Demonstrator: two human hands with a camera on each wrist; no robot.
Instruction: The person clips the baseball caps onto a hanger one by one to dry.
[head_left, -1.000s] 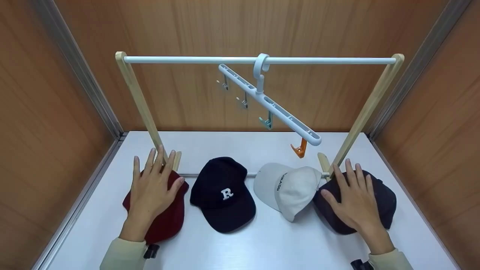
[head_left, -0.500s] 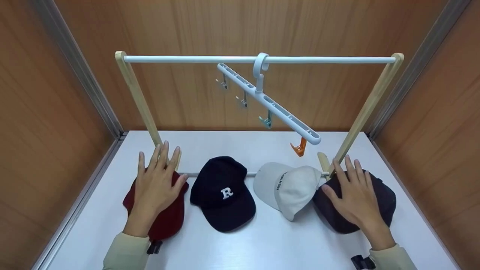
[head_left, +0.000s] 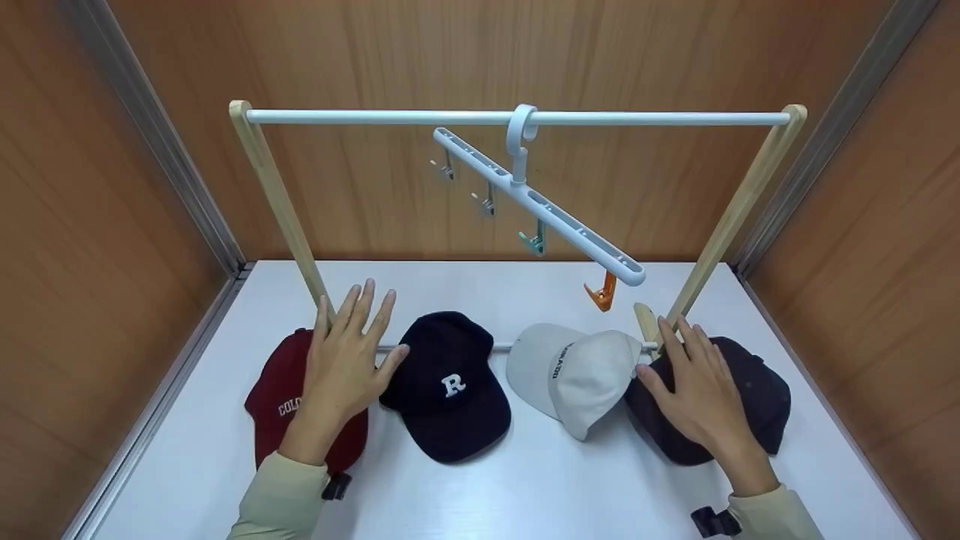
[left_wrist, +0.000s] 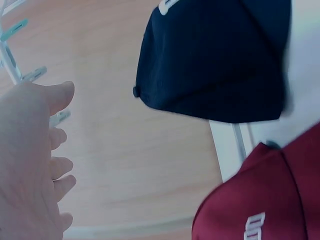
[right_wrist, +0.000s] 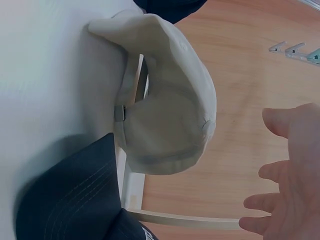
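My left hand (head_left: pixel 349 367), fingers straight and spread, hovers over the inner edge of a maroon cap (head_left: pixel 281 390); its thumb overlaps a navy cap (head_left: pixel 450 427) with a white letter R. In the left wrist view that hand stands apart from both the maroon cap (left_wrist: pixel 265 205) and the navy cap (left_wrist: pixel 215 65). Over a dark cap (head_left: pixel 761 409) at the right hovers my right hand (head_left: pixel 701 397), its fingers extended and holding nothing. Beside it lies a pale grey cap (head_left: pixel 596 379), whose hollow inside and back strap show in the right wrist view.
A rack with a white rail (head_left: pixel 375 117) and wooden legs stands behind the caps. From the rail hangs a white hanger bar (head_left: pixel 577 232), slanting towards me, with several clips, including an orange clip (head_left: pixel 602 292). Wooden walls enclose the white table (head_left: pixel 450 510).
My left hand has moved right, from over the maroon cap towards the navy cap, uncovering white lettering. My right hand has shifted slightly left. The caps have stayed in place.
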